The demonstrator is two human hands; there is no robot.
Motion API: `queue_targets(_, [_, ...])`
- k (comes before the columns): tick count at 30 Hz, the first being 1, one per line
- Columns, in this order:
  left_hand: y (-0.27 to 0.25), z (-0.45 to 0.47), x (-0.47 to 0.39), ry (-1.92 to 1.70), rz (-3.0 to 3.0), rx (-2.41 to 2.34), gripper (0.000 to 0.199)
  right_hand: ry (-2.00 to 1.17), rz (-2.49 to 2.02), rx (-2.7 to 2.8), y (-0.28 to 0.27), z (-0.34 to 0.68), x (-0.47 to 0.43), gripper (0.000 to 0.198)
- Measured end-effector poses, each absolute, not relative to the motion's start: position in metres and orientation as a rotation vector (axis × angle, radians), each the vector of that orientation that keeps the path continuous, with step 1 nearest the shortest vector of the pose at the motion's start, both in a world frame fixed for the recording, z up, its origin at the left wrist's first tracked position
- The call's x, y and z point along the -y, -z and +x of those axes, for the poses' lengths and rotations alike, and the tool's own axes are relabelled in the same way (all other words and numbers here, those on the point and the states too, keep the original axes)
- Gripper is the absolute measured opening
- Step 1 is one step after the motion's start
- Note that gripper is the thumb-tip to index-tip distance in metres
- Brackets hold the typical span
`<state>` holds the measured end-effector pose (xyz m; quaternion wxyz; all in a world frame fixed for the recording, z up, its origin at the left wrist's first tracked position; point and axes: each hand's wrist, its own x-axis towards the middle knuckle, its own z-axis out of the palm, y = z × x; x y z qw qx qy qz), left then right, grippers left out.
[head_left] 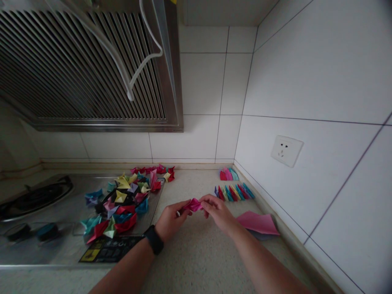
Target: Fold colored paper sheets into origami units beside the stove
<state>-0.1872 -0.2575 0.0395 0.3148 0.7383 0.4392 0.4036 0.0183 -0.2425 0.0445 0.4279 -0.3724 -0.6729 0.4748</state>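
Note:
A small folded piece of pink paper (194, 204) is held between both hands, above the speckled countertop (190, 253). My left hand (172, 219), with a black watch on the wrist, pinches its left end. The fingertips of my right hand (216, 210) close on its right end. Beyond my right hand stands a row of folded paper pieces (234, 192) in several colours, with a smaller group of folded pieces (229, 174) behind it. Flat pink paper sheets (259, 223) lie to the right of my right forearm.
Many colourful folded paper shapes (122, 204) are heaped on the gas stove (65, 241) at left, some near the back wall. A range hood (122, 125) with a white cable hangs above. A tiled wall with a power socket (287, 150) borders the right side.

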Motion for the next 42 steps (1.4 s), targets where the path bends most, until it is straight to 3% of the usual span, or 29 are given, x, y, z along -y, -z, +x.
queue_targets(8, [-0.044, -0.188, 0.261, -1.106, 1.970, -1.169, 0.040, -1.292, -0.864, 1.585, -0.040, 0.019, 0.237, 0.030])
queue_targets(15, [-0.035, -0.192, 0.258, -1.146, 2.067, -1.181, 0.040, -1.280, -0.876, 1.625, -0.039, 0.019, 0.239, 0.035])
queue_targets(31, [-0.041, -0.196, 0.259, -1.162, 2.164, -1.124, 0.033, -0.839, -0.946, 1.843, -0.037, 0.019, 0.238, 0.027])
queue_targets(42, [-0.044, -0.195, 0.259, -1.208, 2.230, -1.126, 0.029, -0.907, -1.027, 1.852, -0.034, 0.019, 0.238, 0.030])
